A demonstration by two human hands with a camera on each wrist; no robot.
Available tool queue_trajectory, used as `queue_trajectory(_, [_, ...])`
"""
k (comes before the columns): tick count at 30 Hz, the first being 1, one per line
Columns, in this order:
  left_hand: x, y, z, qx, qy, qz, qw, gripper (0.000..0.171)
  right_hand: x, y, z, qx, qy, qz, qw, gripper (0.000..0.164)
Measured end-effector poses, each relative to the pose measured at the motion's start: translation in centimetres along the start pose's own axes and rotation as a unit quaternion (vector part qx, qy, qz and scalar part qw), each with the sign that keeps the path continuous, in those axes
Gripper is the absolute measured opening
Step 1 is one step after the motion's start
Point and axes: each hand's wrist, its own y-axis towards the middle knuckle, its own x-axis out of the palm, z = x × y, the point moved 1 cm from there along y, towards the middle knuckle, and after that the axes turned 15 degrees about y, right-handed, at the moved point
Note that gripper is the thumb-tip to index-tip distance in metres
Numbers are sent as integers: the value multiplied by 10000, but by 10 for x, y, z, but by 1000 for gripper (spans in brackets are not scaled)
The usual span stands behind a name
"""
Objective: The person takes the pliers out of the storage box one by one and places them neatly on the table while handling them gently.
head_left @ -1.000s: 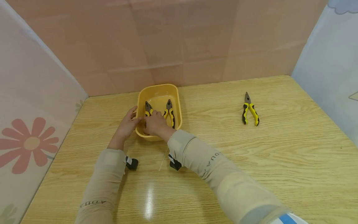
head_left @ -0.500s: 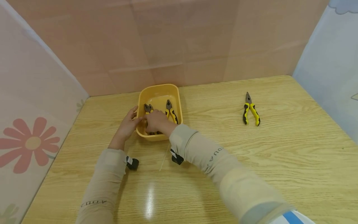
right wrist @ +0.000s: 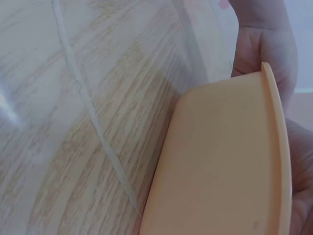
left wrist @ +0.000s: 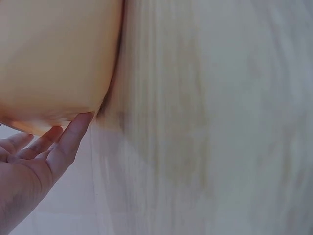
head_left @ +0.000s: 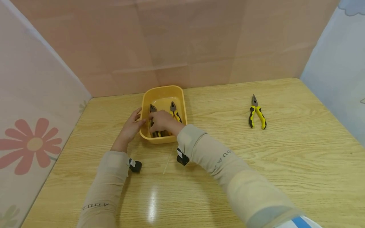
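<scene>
A yellow plastic bin (head_left: 146, 95) stands near the back of the table. My left hand (head_left: 131, 127) rests against its left side. In the left wrist view the thumb and fingers (left wrist: 73, 137) of that hand lie fairly straight along the outer wall. My right hand (head_left: 162, 121) reaches inside, over the pliers (head_left: 153, 108) on the left, and holds them; its fingertips are mostly hidden. Another pair of pliers (head_left: 173, 107) with yellow-black handles lies to the right of that hand in the bin. Handle ends (head_left: 156, 133) show below the hand.
Needle-nose pliers (head_left: 257, 113) lie on the wooden table (head_left: 216, 126) at the right, handles spread. A thin pale strip (head_left: 168, 161) lies in front of the bin. Fabric walls (head_left: 199, 41) enclose the back and both sides.
My right hand has moved slightly right and up inside the bin. The left pliers have shifted and turned a little under it. My left hand stays at the bin's side.
</scene>
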Motion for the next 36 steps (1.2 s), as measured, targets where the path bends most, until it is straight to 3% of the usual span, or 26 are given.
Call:
queue_trajectory(14, [4,3,4,66,-45,0,10000,60,-12,-11,15,19,1047,261,9942,51])
queue_trajectory(36, [2,5,0,-46,-138,19,9999,61,-13,-18,24,-42,1499,828,9852,52])
